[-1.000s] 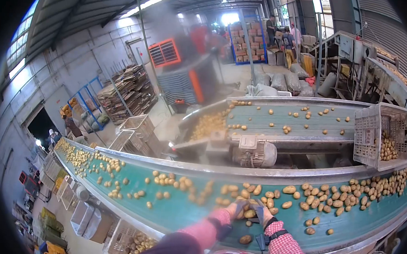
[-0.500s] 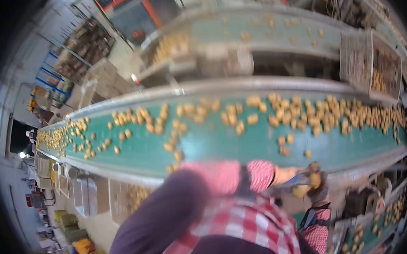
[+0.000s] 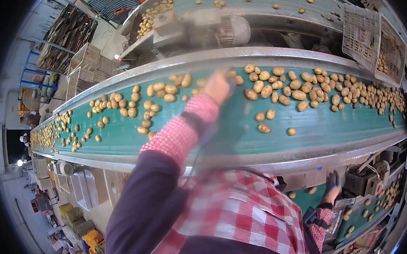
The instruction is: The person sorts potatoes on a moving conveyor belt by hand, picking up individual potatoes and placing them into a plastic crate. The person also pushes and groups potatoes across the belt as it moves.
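Note:
My left hand reaches over the green conveyor belt, low among the potatoes at its far side. It is smeared by motion, so its fingers and anything in them cannot be made out. My right hand, in a dark glove, is down at the near side by a lower green belt. Its fingers are stretched out and nothing shows in them. A loose potato lies to the left of that hand. Both sleeves have red-and-white checked cuffs with dark bands.
Metal rails edge the belt. A plastic crate stands tilted at the far right. Behind runs another belt with potatoes, beside a motor. A grimy machine box sits right of my right hand.
My hands were together near the belt's near edge with yellowish potatoes at them. Now they are apart: the left has swung left and away over the belt, the right lower at the near side.

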Demonstrator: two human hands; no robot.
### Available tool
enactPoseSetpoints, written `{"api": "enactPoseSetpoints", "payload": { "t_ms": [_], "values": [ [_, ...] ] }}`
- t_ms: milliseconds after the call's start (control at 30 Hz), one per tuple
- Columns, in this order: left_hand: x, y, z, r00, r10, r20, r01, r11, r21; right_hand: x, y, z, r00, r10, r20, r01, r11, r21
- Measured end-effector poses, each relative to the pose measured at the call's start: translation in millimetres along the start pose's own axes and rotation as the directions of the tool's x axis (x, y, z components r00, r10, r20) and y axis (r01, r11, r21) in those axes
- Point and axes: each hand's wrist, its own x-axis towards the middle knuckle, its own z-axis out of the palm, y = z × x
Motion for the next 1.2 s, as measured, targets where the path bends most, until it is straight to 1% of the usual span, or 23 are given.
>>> {"api": "enactPoseSetpoints", "payload": {
  "t_ms": [33,67,100,200,267,300,333,467,500,567,600,633,667,733,767,800,833,900,933,1000,1067,1100,1200],
  "values": [
    [8,-6,-7,0.996,-0.079,-0.027,0.082,0.992,0.096,10,-22,27,0.998,-0.036,0.049,0.033,0.998,0.055],
    [9,-9,-14,0.993,-0.122,-0.007,0.118,0.946,0.300,20,-39,55,0.952,-0.302,0.058,0.307,0.929,-0.206],
    [9,-10,-19,0.986,-0.167,0.007,0.143,0.860,0.490,17,-68,78,0.948,-0.316,0.042,0.314,0.903,-0.294],
    [5,10,-32,0.922,-0.369,0.120,0.190,0.700,0.688,24,-124,135,0.904,-0.331,0.270,0.350,0.936,-0.025],
    [-10,8,-29,0.922,-0.351,0.163,0.183,0.766,0.617,38,-125,168,0.812,-0.459,0.360,0.444,0.887,0.129],
    [-23,-10,-20,0.955,-0.259,0.144,0.149,0.839,0.523,31,-140,185,0.792,-0.451,0.411,0.507,0.861,-0.032],
    [-34,-26,-11,0.980,-0.166,0.112,0.104,0.899,0.425,30,-145,200,0.735,-0.471,0.488,0.555,0.831,-0.033],
    [-80,-28,-12,0.997,0.025,-0.074,-0.003,0.959,0.284,26,-158,265,0.536,-0.486,0.690,0.727,0.681,-0.084],
    [-99,-15,-22,0.974,0.014,-0.227,0.036,0.976,0.216,19,-172,274,0.471,-0.506,0.722,0.770,0.635,-0.057],
    [-146,-6,-54,0.899,-0.031,-0.437,0.124,0.975,0.187,19,-192,288,0.399,-0.511,0.761,0.803,0.596,-0.022],
    [-183,-32,-71,0.823,-0.134,-0.552,0.285,0.938,0.197,24,-198,296,0.394,-0.502,0.770,0.798,0.603,-0.015],
    [-211,-9,-88,0.585,-0.565,-0.582,0.478,0.820,-0.316,30,-204,303,0.387,-0.497,0.776,0.794,0.608,-0.007],
    [-265,-52,-93,0.385,-0.626,-0.678,0.386,0.777,-0.498,37,-210,310,0.352,-0.527,0.774,0.832,0.555,-0.001],
    [-367,-76,-103,0.150,-0.712,-0.686,0.484,0.658,-0.577,48,-221,323,0.278,-0.582,0.764,0.896,0.444,0.012],
    [-411,-79,-101,0.163,-0.667,-0.727,0.843,0.477,-0.249,45,-233,329,0.238,-0.638,0.732,0.923,0.383,0.034],
    [-411,-52,-91,0.146,-0.724,-0.674,0.844,0.447,-0.297,49,-242,339,0.261,-0.620,0.740,0.917,0.398,0.009],
    [-409,-41,-73,0.080,-0.645,-0.760,0.801,0.496,-0.336,56,-251,351,0.291,-0.600,0.746,0.910,0.415,-0.022],
    [-404,-51,-53,0.163,-0.555,-0.816,0.692,0.653,-0.306,77,-259,369,0.341,-0.618,0.709,0.905,0.418,-0.072],
    [-392,-65,-44,0.307,-0.526,-0.793,0.611,0.748,-0.260,90,-258,378,0.350,-0.657,0.668,0.912,0.401,-0.083],
    [-305,-53,-27,0.506,-0.312,-0.804,0.654,0.747,0.122,119,-260,395,0.198,-0.584,0.787,0.957,0.289,-0.025],
    [-198,-21,-17,0.733,-0.147,-0.664,0.462,0.824,0.329,148,-244,405,0.084,-0.401,0.912,0.994,0.103,-0.047],
    [-154,-19,-5,0.803,-0.092,-0.589,0.332,0.889,0.314,129,-271,388,0.240,-0.210,0.948,0.970,0.078,-0.229],
    [-47,-8,23,0.939,-0.039,-0.341,0.161,0.928,0.337,151,-283,352,0.405,-0.144,0.903,0.900,0.238,-0.365]
  ]
}}
